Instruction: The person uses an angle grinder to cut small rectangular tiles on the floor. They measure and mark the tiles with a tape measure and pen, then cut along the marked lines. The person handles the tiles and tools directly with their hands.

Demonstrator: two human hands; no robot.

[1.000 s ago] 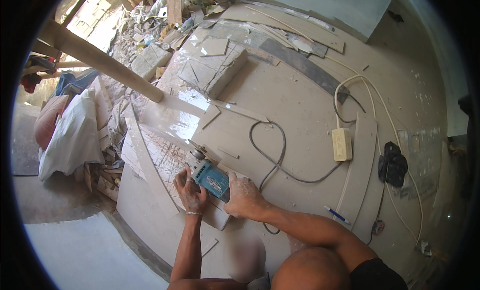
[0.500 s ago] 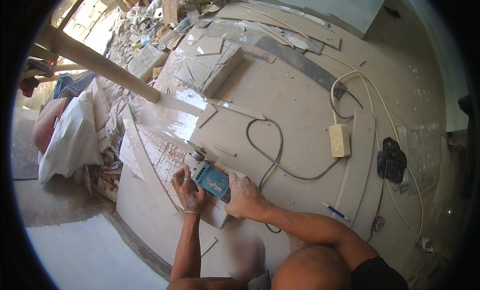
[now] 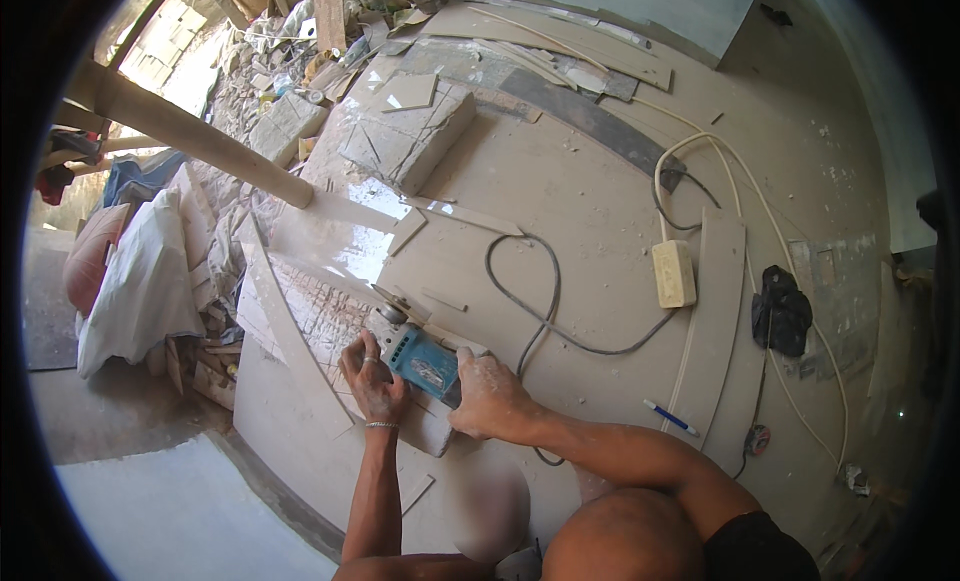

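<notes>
A teal angle grinder (image 3: 425,364) lies between my two hands, its round disc (image 3: 390,306) pointing away from me. My left hand (image 3: 375,383) grips the grinder's head end, with a ring and a bracelet showing. Around the rear of its body my right hand (image 3: 492,396) is closed, dusty on the back. Beneath the grinder is a pale, dusty block (image 3: 432,434), partly hidden by the tool and my hands. A long narrow tile strip (image 3: 290,326) lies slantwise left of my left hand, over a scored, crumbly slab (image 3: 318,306).
A dark cord (image 3: 555,281) loops right of the grinder toward a cream socket block (image 3: 674,274). Beyond are a board (image 3: 712,311), a blue-white pen (image 3: 670,418) and a black bag (image 3: 783,311). A concrete block (image 3: 410,131), wooden pole (image 3: 200,136), rubble and white sack (image 3: 145,281) lie left.
The view has shifted slightly, so the surroundings sit a little further left. Both hands keep the same hold on the grinder, which has barely moved.
</notes>
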